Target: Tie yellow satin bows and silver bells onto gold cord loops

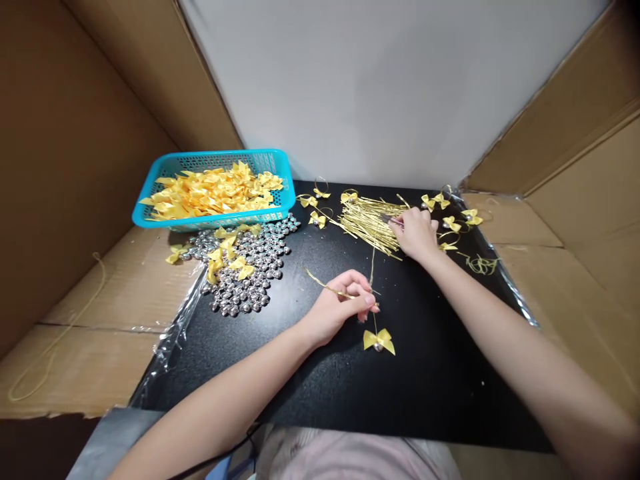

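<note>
My left hand [340, 303] pinches a thin gold cord [327, 287] over the black mat [400, 373]. A yellow satin bow with a small silver bell [379, 341] hangs from that cord just below my fingers. My right hand [417, 232] reaches farther back, fingers curled on the edge of a bundle of gold cords [370, 219]. Whether it grips one strand I cannot make out.
A turquoise basket [273, 212] heaped with yellow bows stands at the back left. A pile of silver bells [250, 270] with a few bows lies in front of it. Finished bows [453, 223] lie at the back right. Cardboard walls enclose both sides.
</note>
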`<state>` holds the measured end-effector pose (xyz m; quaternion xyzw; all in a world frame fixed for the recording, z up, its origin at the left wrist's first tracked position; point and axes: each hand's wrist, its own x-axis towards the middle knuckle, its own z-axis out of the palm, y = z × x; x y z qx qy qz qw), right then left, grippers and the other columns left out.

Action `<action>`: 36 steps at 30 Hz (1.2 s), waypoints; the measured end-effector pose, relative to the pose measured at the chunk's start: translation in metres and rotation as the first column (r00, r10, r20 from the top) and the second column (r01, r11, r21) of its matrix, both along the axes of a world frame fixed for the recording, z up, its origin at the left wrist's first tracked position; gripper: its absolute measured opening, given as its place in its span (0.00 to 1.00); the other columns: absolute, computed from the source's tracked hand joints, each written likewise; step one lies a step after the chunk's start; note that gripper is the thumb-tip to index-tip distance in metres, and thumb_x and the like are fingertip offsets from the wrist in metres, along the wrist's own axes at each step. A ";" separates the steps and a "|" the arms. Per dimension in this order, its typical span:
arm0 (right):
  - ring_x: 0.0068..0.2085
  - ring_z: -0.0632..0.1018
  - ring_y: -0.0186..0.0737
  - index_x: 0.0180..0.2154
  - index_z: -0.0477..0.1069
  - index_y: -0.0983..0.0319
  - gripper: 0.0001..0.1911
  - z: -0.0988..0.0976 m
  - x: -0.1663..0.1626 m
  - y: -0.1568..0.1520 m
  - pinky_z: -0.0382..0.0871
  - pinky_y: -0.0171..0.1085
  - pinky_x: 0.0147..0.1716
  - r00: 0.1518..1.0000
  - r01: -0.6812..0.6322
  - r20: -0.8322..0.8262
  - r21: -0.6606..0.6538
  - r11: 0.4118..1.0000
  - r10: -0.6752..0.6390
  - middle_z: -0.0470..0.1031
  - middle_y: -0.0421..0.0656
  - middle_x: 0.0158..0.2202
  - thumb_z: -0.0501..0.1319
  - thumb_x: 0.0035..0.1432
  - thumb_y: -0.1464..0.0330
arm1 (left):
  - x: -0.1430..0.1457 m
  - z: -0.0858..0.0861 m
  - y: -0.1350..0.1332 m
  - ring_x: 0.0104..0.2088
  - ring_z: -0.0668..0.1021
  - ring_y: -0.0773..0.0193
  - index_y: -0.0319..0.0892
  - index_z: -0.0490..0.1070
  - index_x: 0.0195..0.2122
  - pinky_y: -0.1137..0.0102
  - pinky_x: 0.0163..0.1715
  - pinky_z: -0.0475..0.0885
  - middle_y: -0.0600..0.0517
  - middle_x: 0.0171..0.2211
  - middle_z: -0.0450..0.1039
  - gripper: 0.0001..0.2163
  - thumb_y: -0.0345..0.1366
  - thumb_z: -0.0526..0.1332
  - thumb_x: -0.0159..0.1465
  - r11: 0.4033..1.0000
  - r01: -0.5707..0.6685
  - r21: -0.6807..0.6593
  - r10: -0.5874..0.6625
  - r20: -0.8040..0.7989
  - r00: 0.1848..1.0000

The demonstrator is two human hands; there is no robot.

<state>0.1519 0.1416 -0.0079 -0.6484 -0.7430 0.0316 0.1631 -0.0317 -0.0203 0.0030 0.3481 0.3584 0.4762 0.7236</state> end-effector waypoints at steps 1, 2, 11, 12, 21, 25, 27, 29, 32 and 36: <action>0.50 0.67 0.58 0.37 0.70 0.64 0.11 -0.002 0.001 0.001 0.59 0.56 0.47 1.000 0.006 -0.011 -0.003 1.000 -0.006 0.70 0.55 0.46 0.56 0.63 0.62 | 0.000 0.001 -0.001 0.21 0.73 0.70 0.42 0.68 0.29 0.76 0.21 0.65 0.56 0.20 0.72 0.17 0.43 0.74 0.48 0.999 0.050 -0.004 -0.050 0.027 0.998; 0.50 0.67 0.58 0.36 0.69 0.64 0.11 -0.002 0.002 0.001 0.59 0.56 0.47 1.000 0.010 -0.024 -0.004 1.000 -0.010 0.70 0.54 0.45 0.57 0.63 0.62 | -0.001 0.002 -0.002 0.21 0.73 0.69 0.42 0.68 0.29 0.76 0.21 0.65 0.56 0.20 0.71 0.17 0.43 0.75 0.47 0.995 0.105 -0.006 -0.104 0.054 0.993; 0.32 0.70 0.39 0.42 0.62 0.61 0.12 0.029 -0.020 -0.037 0.64 0.39 0.34 0.751 -0.075 -0.656 0.026 0.997 0.074 0.68 0.43 0.31 0.49 0.65 0.60 | -0.008 0.009 -0.005 0.15 0.66 0.71 0.42 0.67 0.22 0.73 0.19 0.60 0.57 0.13 0.67 0.14 0.40 0.73 0.49 0.894 0.448 0.020 -0.442 0.211 0.872; 0.26 0.65 0.36 0.41 0.62 0.60 0.16 0.032 -0.026 -0.052 0.61 0.37 0.27 0.580 -0.194 -0.813 -0.077 0.978 0.052 0.64 0.38 0.27 0.50 0.64 0.54 | -0.008 0.008 -0.005 0.14 0.65 0.72 0.42 0.67 0.22 0.74 0.18 0.59 0.57 0.13 0.66 0.14 0.40 0.73 0.49 0.889 0.458 0.017 -0.450 0.219 0.866; 0.22 0.66 0.29 0.31 0.72 0.64 0.26 0.041 -0.057 -0.143 0.54 0.32 0.20 0.201 -0.514 -0.835 -0.535 0.670 -0.512 0.66 0.36 0.22 0.73 0.38 0.52 | -0.018 -0.002 -0.001 0.14 0.70 0.75 0.39 0.68 0.22 0.79 0.14 0.63 0.57 0.16 0.71 0.13 0.35 0.73 0.46 0.835 0.550 -0.009 -0.548 0.068 0.833; 0.20 0.58 0.24 0.28 0.75 0.66 0.25 0.043 -0.066 -0.134 0.49 0.32 0.19 0.169 -0.568 -0.848 -0.500 0.654 -0.502 0.62 0.32 0.19 0.76 0.33 0.55 | -0.019 0.000 -0.001 0.16 0.72 0.74 0.38 0.71 0.23 0.79 0.17 0.67 0.57 0.18 0.73 0.07 0.28 0.70 0.46 0.755 0.653 -0.060 -0.656 -0.052 0.753; 0.19 0.54 0.23 0.27 0.74 0.66 0.23 0.044 -0.070 -0.128 0.47 0.32 0.19 0.169 -0.552 -0.848 -0.504 0.665 -0.502 0.59 0.30 0.17 0.76 0.32 0.56 | -0.020 0.003 0.000 0.17 0.73 0.73 0.38 0.72 0.24 0.78 0.19 0.67 0.56 0.19 0.73 0.07 0.29 0.70 0.47 0.736 0.673 -0.069 -0.677 -0.074 0.733; 0.19 0.58 0.24 0.22 0.72 0.65 0.22 0.045 -0.072 -0.123 0.52 0.32 0.20 0.177 -0.532 -0.874 -0.471 0.704 -0.452 0.62 0.31 0.17 0.76 0.33 0.57 | -0.022 0.006 0.003 0.22 0.76 0.70 0.38 0.74 0.28 0.76 0.24 0.70 0.54 0.23 0.75 0.09 0.33 0.72 0.49 0.772 0.633 -0.057 -0.635 -0.097 0.766; 0.22 0.67 0.29 0.20 0.71 0.64 0.20 0.047 -0.070 -0.115 0.62 0.34 0.25 0.221 -0.504 -0.916 -0.400 0.766 -0.333 0.68 0.35 0.18 0.75 0.35 0.57 | -0.027 0.012 0.010 0.34 0.78 0.66 0.37 0.77 0.37 0.71 0.38 0.72 0.48 0.33 0.78 0.16 0.42 0.73 0.51 0.946 0.323 0.005 -0.320 -0.129 0.939; 0.24 0.70 0.32 0.20 0.72 0.64 0.19 0.044 -0.063 -0.105 0.64 0.35 0.28 0.310 -0.465 -0.924 -0.353 0.812 -0.224 0.71 0.38 0.20 0.74 0.36 0.57 | -0.030 0.020 0.015 0.36 0.77 0.65 0.40 0.75 0.44 0.69 0.40 0.71 0.49 0.36 0.76 0.19 0.40 0.73 0.53 0.996 0.005 -0.089 -0.013 -0.080 0.997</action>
